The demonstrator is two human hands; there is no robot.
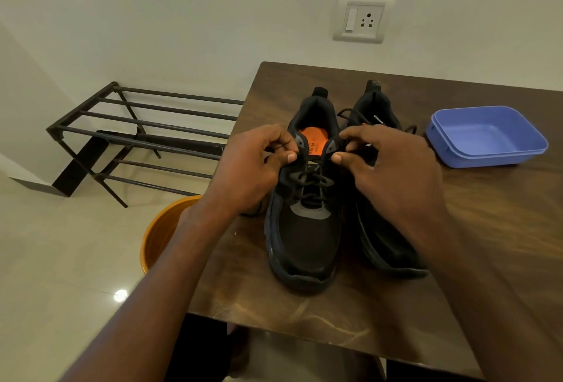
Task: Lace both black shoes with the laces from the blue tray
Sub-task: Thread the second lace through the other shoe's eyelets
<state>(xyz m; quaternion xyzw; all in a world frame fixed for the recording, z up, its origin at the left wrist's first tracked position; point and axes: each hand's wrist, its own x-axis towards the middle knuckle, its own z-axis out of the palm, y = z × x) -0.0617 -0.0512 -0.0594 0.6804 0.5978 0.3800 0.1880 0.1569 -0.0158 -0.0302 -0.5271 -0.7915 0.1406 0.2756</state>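
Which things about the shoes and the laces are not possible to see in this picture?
- Head view: the right hand covers most of the right shoe, so its lacing is hidden.
- Lace ends on the left shoe are hidden inside the left hand and right-hand fingers.
- Insole print: too small to read.
- Orange bucket: partly behind the left forearm.

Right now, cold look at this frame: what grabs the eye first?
Two hands meet at mid-frame over the near black shoe: the left hand and right hand each pinch a lace end at its top eyelets, beside the orange insole. A second shoe stands just right of it, partly behind the right hand. The blue tray sits at the table's right, with no laces in it.
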